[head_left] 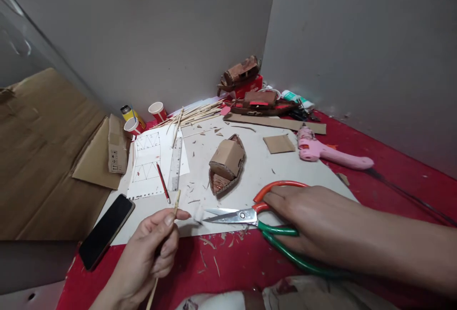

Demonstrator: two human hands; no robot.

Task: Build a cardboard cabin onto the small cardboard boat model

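My left hand (pixel 155 243) pinches a thin wooden stick (pixel 177 199) between thumb and fingers; its upper tip stands above the grip and its lower end shows beneath the fist. In my right hand (pixel 303 219) are scissors (pixel 243 215) with one orange and one green handle. Their blades are slightly apart and point left toward the stick, without touching it. Just beyond the blades sits a small cardboard boat (pixel 227 165) with a curved roof. Thin shavings (pixel 214 253) are scattered along the near edge of the white sheet.
A phone (pixel 106 231) lies at left, near a red pencil (pixel 163 184), clear ruler (pixel 174 165) and drawing paper (pixel 146 176). Sticks (pixel 200 114) are piled behind. A pink glue gun (pixel 328 150) with cord lies right. Brown model boats (pixel 262 104) stand at the back; cardboard (pixel 53 157) leans left.
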